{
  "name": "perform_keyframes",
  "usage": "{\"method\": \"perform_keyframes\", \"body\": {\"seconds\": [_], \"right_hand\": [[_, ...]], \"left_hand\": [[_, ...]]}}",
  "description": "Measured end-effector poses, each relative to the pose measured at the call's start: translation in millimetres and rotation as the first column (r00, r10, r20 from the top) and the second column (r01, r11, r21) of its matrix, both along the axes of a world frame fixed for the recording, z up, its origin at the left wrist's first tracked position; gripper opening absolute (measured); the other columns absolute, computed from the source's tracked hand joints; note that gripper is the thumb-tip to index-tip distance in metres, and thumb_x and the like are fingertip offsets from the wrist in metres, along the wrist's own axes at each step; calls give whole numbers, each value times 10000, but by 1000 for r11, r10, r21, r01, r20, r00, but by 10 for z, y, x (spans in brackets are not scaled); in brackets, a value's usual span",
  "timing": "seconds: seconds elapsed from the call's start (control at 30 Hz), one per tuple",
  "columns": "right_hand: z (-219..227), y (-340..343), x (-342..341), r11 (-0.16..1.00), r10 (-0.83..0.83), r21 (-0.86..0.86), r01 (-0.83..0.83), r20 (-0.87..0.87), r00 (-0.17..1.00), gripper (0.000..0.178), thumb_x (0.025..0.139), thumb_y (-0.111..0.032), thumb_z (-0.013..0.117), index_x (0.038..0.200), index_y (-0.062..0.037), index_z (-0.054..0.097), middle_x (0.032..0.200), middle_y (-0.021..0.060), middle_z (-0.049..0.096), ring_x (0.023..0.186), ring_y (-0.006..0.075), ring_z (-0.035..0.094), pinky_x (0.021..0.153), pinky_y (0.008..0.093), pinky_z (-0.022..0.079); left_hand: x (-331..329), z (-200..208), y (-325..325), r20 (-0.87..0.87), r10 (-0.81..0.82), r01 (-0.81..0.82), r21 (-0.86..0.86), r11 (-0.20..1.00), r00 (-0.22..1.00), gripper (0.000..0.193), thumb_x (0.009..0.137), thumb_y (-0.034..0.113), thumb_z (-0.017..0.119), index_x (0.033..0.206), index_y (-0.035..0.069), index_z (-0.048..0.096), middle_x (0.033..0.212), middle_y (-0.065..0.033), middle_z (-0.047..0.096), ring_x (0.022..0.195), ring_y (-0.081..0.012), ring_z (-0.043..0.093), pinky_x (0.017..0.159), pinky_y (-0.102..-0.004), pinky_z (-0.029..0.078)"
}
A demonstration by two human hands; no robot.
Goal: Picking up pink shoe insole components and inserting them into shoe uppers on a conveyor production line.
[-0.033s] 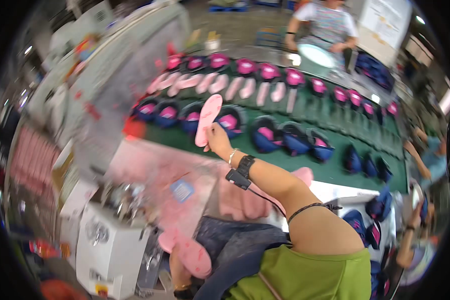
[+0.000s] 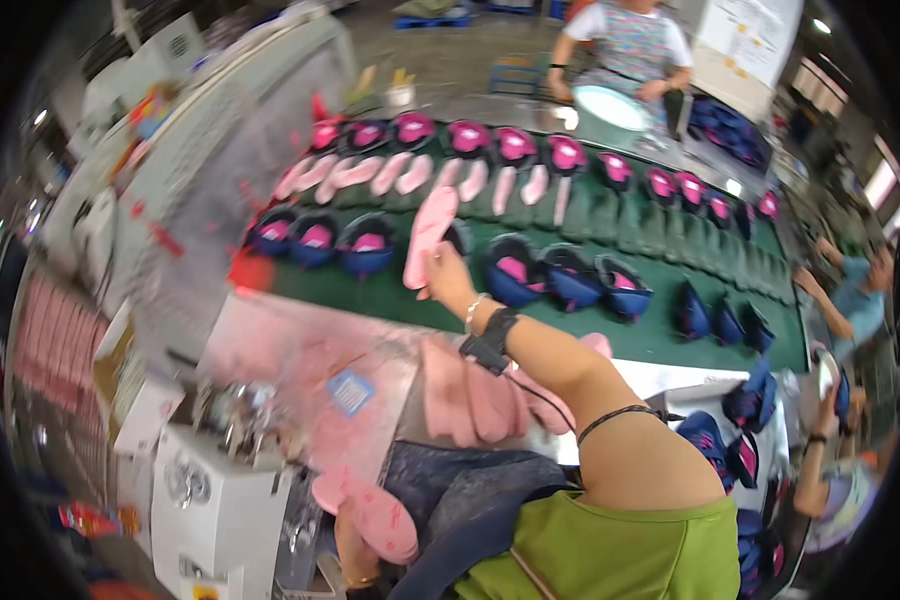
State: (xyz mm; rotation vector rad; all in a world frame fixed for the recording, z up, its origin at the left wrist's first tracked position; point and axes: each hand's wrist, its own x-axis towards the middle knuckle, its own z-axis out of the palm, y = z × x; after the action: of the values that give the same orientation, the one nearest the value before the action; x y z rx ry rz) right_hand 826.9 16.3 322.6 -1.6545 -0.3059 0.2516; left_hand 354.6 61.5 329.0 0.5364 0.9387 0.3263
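My right hand (image 2: 448,282) is stretched out over the green work surface (image 2: 410,300), its fingers closed on the lower end of a pink insole (image 2: 431,237). That insole is upright in view and partly hides a dark blue shoe upper (image 2: 458,238) behind it. Down by my lap, my left hand (image 2: 348,520) grips pink insoles (image 2: 382,522), apparently more than one; its fingers are mostly hidden beneath them. Blue shoe uppers with pink inside (image 2: 367,243) stand in a row near my right hand. Beyond them lies a row of pink insoles (image 2: 384,174).
Stacked pink insoles (image 2: 465,400) lie before me beside a pink-stained sheet (image 2: 300,345) with a blue label (image 2: 350,391). A white machine box (image 2: 200,510) stands at lower left. Far across is a person (image 2: 630,50) by a round white tray (image 2: 610,107); other people work at right.
My right hand has shifted a little to the right along the row of uppers, still gripping the insole. The whole view has swung slightly. My left hand keeps its grip near my lap.
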Motion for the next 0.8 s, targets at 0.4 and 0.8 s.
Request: {"method": "perform_keyframes", "body": {"seconds": [0.4,0.8], "right_hand": [[-364,-4051,2385,689,-530,-340,640,366,765,383,769,-87,624,1128,22,700,996,218,735,952,314,721,846,386,544],[525,-472,-1852,506,846,-395,-767,50,532,241,939,-227,563,1052,-32,648,989,169,695,929,298,673,777,404,519]], "left_hand": [[807,14,-109,31,-224,223,37,974,974,351,953,150,538,1254,-31,533,1114,-133,657,1007,-259,669,889,-390,548],[1030,255,-51,7,-99,85,444,892,995,438,960,85,540,1363,-66,465,1248,-160,597,1067,-264,640,922,-383,524]]}}
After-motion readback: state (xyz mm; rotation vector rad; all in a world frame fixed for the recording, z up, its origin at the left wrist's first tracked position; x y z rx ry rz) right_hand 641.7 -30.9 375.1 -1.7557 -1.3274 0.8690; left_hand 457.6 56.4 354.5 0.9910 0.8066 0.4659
